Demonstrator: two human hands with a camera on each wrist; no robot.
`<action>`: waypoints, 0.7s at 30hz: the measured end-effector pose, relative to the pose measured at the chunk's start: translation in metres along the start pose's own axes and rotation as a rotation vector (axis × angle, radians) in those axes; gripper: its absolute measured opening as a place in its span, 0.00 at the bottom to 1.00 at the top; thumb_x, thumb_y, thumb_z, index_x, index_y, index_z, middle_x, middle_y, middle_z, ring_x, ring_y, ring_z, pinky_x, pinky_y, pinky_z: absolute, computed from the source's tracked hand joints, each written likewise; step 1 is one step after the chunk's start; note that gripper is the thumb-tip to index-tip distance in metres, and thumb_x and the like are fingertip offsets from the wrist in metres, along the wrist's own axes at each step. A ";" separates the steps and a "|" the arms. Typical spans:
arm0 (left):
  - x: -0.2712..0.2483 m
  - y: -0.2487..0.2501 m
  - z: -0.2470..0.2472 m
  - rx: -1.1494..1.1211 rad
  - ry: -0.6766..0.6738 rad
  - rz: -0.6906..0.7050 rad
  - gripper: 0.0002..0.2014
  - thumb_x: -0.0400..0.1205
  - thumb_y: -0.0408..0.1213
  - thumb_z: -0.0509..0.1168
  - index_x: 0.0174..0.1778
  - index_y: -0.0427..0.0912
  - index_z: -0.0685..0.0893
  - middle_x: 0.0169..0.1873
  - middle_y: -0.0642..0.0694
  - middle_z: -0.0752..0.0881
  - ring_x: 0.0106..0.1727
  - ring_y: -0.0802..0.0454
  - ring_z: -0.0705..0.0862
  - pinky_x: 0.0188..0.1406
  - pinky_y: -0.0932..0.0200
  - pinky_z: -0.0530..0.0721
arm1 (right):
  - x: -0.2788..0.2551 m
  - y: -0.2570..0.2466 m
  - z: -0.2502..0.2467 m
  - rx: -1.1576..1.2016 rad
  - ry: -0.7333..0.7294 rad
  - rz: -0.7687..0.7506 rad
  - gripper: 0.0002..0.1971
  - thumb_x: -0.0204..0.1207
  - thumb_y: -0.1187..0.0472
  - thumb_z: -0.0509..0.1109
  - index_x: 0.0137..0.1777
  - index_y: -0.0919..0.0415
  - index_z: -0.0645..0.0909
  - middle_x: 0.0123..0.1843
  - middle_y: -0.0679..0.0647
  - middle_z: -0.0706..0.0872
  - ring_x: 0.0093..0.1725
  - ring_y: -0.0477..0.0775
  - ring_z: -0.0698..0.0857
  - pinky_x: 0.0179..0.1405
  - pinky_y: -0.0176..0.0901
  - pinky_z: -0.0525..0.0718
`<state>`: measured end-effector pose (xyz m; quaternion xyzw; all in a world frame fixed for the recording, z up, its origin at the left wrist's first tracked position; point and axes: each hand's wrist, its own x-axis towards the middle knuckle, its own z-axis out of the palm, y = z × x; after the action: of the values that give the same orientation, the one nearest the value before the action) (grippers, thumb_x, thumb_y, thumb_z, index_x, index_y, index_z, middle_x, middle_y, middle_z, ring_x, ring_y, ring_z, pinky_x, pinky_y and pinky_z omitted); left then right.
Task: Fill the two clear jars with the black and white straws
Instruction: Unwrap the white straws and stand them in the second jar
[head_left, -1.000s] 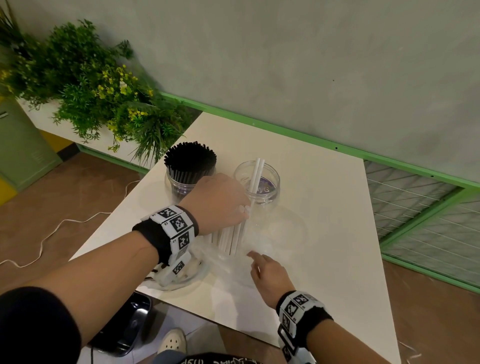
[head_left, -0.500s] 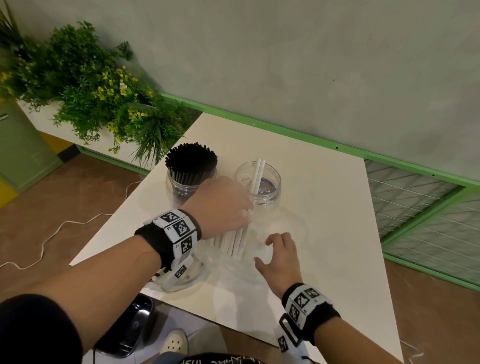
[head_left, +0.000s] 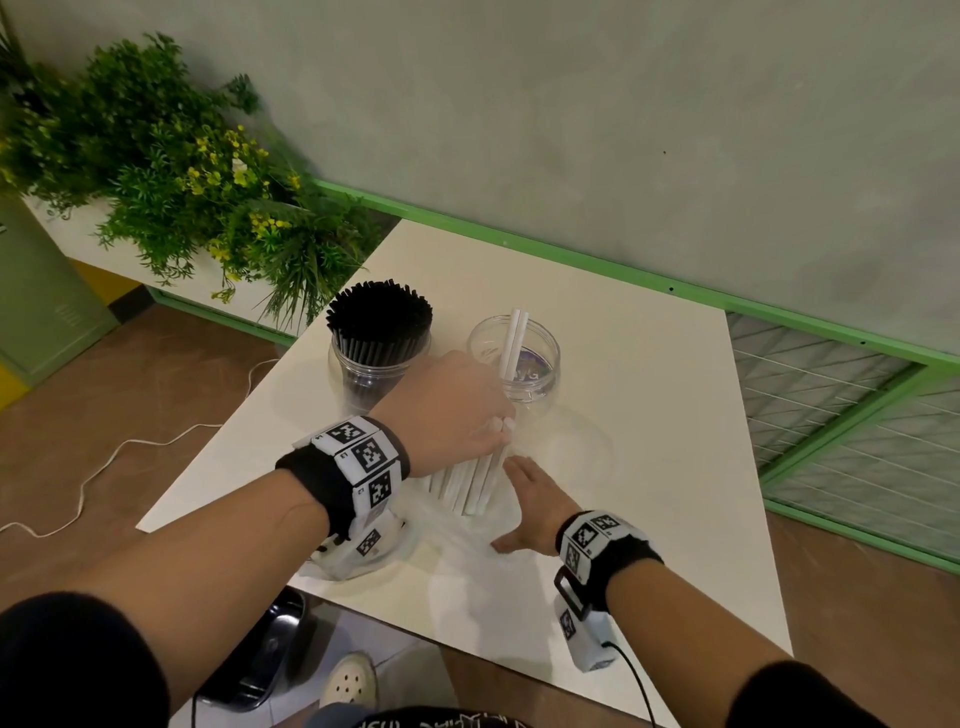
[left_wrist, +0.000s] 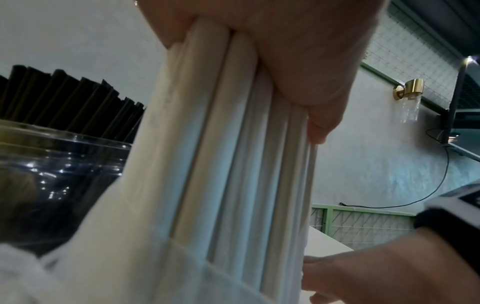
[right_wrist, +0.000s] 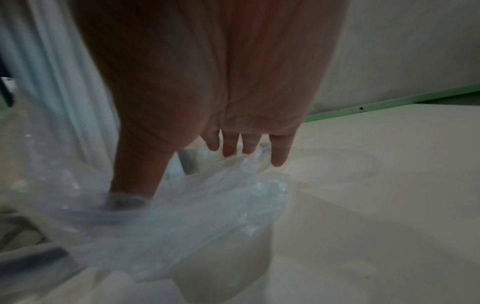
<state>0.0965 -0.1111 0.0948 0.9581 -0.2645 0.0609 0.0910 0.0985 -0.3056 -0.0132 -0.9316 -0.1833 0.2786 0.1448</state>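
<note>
Two clear jars stand at the back of the white table (head_left: 649, 467). The left jar (head_left: 379, 374) is packed with black straws (head_left: 379, 322); they also show in the left wrist view as black straws (left_wrist: 64, 98). The right jar (head_left: 540, 358) holds two white straws (head_left: 511, 340). My left hand (head_left: 488, 421) grips a bundle of white straws (head_left: 467, 483) standing tilted on the table, seen close as the bundle (left_wrist: 233, 174). My right hand (head_left: 524, 504) lies flat beside the bundle's foot. Its straight fingers (right_wrist: 278, 152) press on a clear plastic bag (right_wrist: 207, 216).
A second crumpled clear wrapper (head_left: 363, 556) lies at the table's front left corner. A leafy plant (head_left: 182, 182) crowds the back left. A green rail (head_left: 597, 262) and wall run behind, with wire mesh (head_left: 831, 405) to the right.
My right hand slid forward and left to the bundle's foot and flattened onto the plastic. My left hand kept its grip on the white straws almost in place.
</note>
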 end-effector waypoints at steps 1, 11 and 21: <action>-0.001 -0.001 0.000 0.000 0.005 0.000 0.19 0.79 0.62 0.51 0.55 0.63 0.83 0.58 0.60 0.81 0.64 0.52 0.74 0.57 0.49 0.72 | 0.000 0.002 -0.002 0.054 0.005 -0.009 0.54 0.66 0.45 0.80 0.84 0.57 0.49 0.85 0.50 0.50 0.84 0.51 0.53 0.81 0.43 0.56; -0.009 -0.023 0.000 -0.007 0.052 0.000 0.18 0.79 0.62 0.54 0.54 0.61 0.84 0.56 0.61 0.81 0.61 0.51 0.77 0.51 0.51 0.72 | -0.025 -0.006 0.012 0.034 0.230 -0.010 0.49 0.56 0.27 0.75 0.77 0.39 0.61 0.80 0.48 0.47 0.77 0.57 0.55 0.74 0.59 0.67; -0.008 -0.046 -0.010 -0.091 -0.044 0.064 0.21 0.79 0.64 0.51 0.57 0.63 0.83 0.56 0.61 0.79 0.62 0.53 0.73 0.56 0.51 0.68 | 0.006 -0.049 0.020 0.043 0.175 0.213 0.52 0.63 0.38 0.78 0.81 0.49 0.51 0.79 0.52 0.51 0.75 0.59 0.62 0.73 0.51 0.69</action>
<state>0.1126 -0.0661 0.0965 0.9451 -0.2996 0.0307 0.1266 0.0793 -0.2562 -0.0141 -0.9632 -0.0638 0.2140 0.1498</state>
